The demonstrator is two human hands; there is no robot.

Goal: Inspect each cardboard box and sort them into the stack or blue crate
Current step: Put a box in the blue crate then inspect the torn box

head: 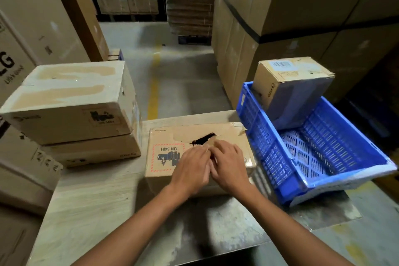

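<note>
A flat cardboard box (170,138) with a red UN 3481 label lies on the table in front of me. Its top is torn, with a dark hole near the middle. My left hand (191,169) and my right hand (228,166) lie side by side on its top, fingertips at the torn edge by the hole. A stack of two cardboard boxes (71,106) stands to the left. The blue crate (313,155) sits to the right, tilted, with one cardboard box (289,90) standing on end in its far corner.
The table (90,198) has a pale wooden surface and a worn metal patch near me. Large cartons (302,6) rise behind the crate and at the left (32,28). A concrete aisle with a yellow line (154,84) runs ahead.
</note>
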